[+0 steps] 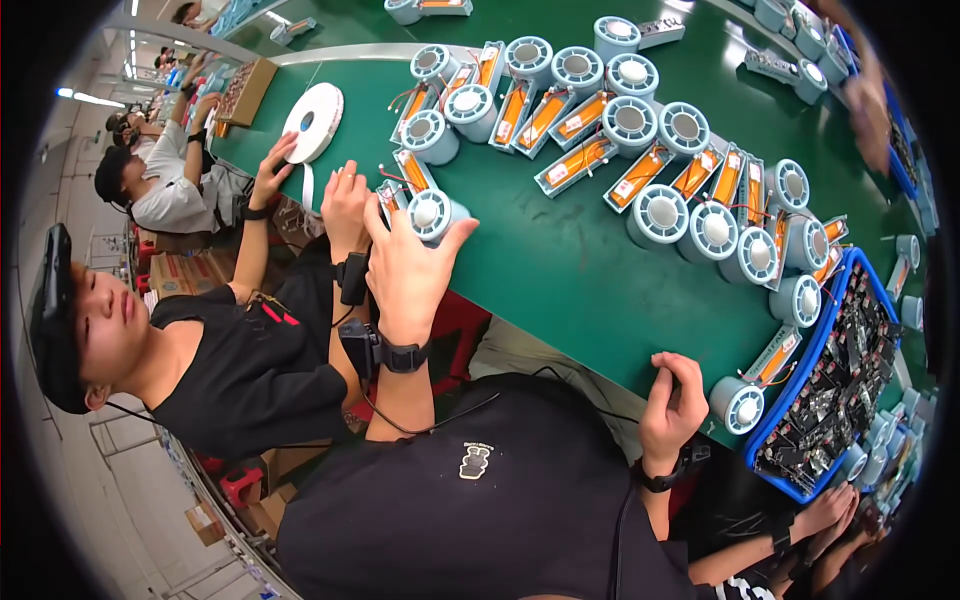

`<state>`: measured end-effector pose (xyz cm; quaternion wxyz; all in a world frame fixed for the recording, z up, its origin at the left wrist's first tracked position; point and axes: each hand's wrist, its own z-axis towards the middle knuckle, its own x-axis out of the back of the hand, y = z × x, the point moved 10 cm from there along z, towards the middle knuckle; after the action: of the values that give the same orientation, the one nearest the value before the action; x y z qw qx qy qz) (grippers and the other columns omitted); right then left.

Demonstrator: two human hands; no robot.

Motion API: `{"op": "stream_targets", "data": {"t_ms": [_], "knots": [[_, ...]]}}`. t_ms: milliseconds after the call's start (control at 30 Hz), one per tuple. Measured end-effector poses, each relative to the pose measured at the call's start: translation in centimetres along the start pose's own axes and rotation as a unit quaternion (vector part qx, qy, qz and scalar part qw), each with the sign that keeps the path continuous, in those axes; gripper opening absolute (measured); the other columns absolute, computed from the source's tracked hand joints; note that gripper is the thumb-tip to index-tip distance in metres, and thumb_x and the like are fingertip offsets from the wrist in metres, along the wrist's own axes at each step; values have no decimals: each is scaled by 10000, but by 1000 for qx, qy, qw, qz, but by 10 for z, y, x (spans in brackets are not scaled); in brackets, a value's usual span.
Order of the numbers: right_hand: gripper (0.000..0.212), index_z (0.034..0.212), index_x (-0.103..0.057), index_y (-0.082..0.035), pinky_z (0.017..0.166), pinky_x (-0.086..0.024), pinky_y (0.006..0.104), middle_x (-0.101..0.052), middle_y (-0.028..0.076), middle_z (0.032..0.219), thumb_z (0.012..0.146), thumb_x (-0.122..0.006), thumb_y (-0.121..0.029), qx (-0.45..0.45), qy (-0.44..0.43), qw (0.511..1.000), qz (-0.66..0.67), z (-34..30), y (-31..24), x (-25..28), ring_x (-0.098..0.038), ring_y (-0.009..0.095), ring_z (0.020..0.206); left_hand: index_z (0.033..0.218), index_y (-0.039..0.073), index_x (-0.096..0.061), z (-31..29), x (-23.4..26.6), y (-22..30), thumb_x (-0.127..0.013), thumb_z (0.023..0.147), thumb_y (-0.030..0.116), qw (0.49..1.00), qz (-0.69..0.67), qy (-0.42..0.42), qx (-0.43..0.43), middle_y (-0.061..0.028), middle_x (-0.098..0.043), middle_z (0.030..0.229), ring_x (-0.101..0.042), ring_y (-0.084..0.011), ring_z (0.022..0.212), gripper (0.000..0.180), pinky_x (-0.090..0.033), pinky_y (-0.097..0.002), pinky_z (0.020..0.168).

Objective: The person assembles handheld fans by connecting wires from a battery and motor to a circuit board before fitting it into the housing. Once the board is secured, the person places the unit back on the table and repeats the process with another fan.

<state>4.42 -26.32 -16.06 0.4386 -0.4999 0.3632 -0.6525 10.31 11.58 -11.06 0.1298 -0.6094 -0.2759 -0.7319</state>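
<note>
"One pale-blue, round-headed unit (431, 214) is by the table's near edge (545, 312). How's the left hand (408, 278)?"
"Thumb and fingers spread around it; whether they pinch, one cannot tell."
"The right hand (672, 410)?"
"Loosely curled above that edge, holding nothing."

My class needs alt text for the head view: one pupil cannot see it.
A person's left hand holds a pale round-headed unit at a green table; the half-curled right hand looks empty. Similar units and a blue tray of black parts are nearby.
</note>
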Motion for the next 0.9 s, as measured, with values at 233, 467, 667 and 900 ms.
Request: {"op": "stream_targets", "data": {"t_ms": [233,467,667,900], "knots": [[187,1075,-643,67,822,-524,298,-674,151,990,929,-547,135,6,2,1000,7,1,-2,-3,-664,217,905,1357,1,-527,33,-5,4,-771,834,521,999,-25,14,-21,-294,-330,1539,-604,-499,1174,777,-521,-533,947],[182,1071,-644,66,822,-523,295,-673,148,988,933,-545,131,-4,0,1000,-11,6,3,-3,-661,213,901,1568,51,-275,8,8,27,-741,869,300,991,-94,-47,-85,-299,-252,1581,-507,-500,1315,876,-468,-500,1059],[253,1137,-638,52,848,-524,322,-683,160,1042,893,-594,101,-8,-9,1000,4,6,10,-1,-665,253,951,1540,124,-337,-75,15,76,-682,780,76,821,-197,-387,-371,-301,-297,1534,-611,-503,1116,836,-535,-521,924],[834,1563,-313,25,1150,-338,451,-398,248,1551,857,-733,-120,28,-93,984,-152,-3,-40,-20,-380,416,1437,1356,-26,-517,-145,-24,173,-685,801,135,759,-166,-202,-597,-174,-574,1250,-615,-297,1029,601,-466,-397,881]]}}
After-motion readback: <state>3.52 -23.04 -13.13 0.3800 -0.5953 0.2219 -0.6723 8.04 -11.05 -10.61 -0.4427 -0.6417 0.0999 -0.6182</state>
